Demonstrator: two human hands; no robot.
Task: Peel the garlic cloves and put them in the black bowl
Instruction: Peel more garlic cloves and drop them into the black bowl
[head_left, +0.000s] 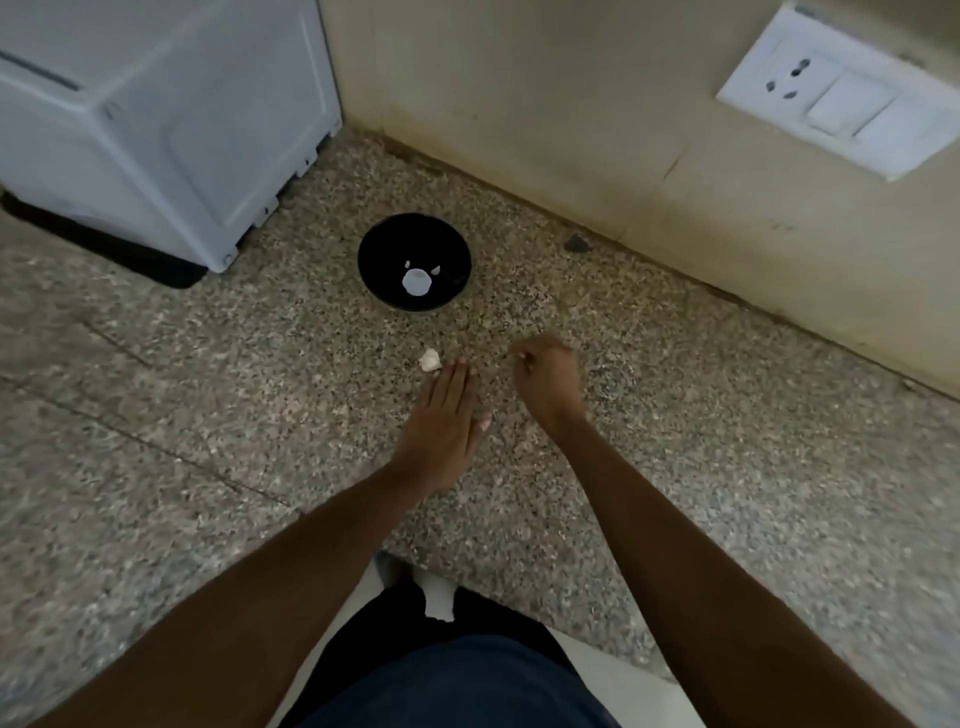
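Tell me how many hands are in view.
2: the left hand lies flat on the counter beside a garlic piece; the right hand is curled nearby.

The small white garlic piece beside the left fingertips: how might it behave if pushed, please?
The small white lumpy garlic piece looks light, so the straight fingers would probably slide it easily across the speckled stone counter. Its uneven shape suggests tumbling rather than rolling.

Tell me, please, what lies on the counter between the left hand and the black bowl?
In the head view, one small white garlic piece lies by the left hand fingertips. Beyond it, only bare speckled counter reaches the black bowl.
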